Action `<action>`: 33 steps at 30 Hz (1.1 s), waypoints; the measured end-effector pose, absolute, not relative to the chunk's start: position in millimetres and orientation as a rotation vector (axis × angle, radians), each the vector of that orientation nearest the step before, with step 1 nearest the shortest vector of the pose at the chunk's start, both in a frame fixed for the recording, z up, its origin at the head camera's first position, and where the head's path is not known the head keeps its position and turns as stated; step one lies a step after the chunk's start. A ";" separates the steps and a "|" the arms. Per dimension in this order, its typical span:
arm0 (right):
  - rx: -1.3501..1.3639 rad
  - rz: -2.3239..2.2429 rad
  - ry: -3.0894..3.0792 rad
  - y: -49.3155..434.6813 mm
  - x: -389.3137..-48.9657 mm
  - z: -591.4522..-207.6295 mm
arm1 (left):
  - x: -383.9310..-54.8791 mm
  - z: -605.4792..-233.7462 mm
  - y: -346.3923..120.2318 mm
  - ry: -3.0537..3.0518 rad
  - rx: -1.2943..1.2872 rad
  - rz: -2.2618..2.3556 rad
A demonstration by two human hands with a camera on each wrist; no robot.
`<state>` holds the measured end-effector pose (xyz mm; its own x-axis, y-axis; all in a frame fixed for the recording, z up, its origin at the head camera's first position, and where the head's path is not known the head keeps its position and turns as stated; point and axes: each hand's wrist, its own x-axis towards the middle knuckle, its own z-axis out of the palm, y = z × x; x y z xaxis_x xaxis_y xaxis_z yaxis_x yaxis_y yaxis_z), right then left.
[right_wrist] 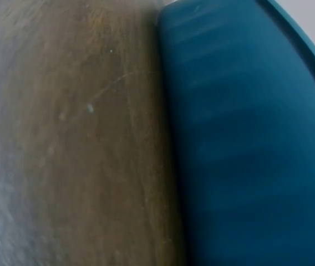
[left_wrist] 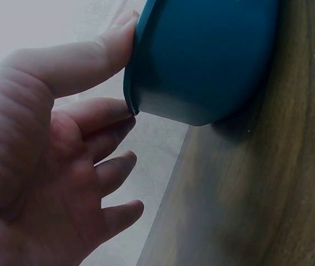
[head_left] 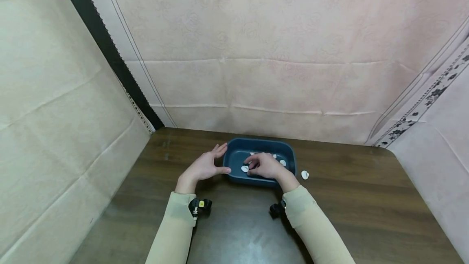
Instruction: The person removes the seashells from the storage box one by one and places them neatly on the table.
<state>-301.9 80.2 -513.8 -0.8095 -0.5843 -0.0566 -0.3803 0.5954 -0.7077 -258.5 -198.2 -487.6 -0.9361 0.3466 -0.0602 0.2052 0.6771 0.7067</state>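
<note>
A blue rectangular plastic basin (head_left: 256,180) stands on the table with several small white shell-like pieces in it. My left hand (head_left: 206,166) spans its left end, thumb and index finger touching the rim; the other fingers stretch loosely past it in the left wrist view. Inside the basin, my right hand (head_left: 265,165) reaches down with bent fingers. Its thumb and index fingertips are right at one white piece (head_left: 245,169); I cannot tell whether they pinch it. Another white piece (head_left: 283,162) lies near the basin's right wall. The right wrist view shows only the basin's outer side (right_wrist: 246,138) and wood.
One white piece (head_left: 305,174) lies on the wooden table (head_left: 348,199) just right of the basin. Pale cloth (head_left: 275,52) hangs behind the table's back edge, with more cloth at both sides. Each wrist carries a small black camera.
</note>
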 end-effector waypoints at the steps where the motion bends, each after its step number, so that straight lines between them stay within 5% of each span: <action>1: -0.798 -1.024 2.539 79.9 -301.7 -513.8 | -258.4 -487.7 -198.2 2.700 0.450 1.105; 33: -0.878 -0.943 2.545 74.1 -304.3 -518.3 | -260.2 -486.3 -197.5 2.697 0.436 1.100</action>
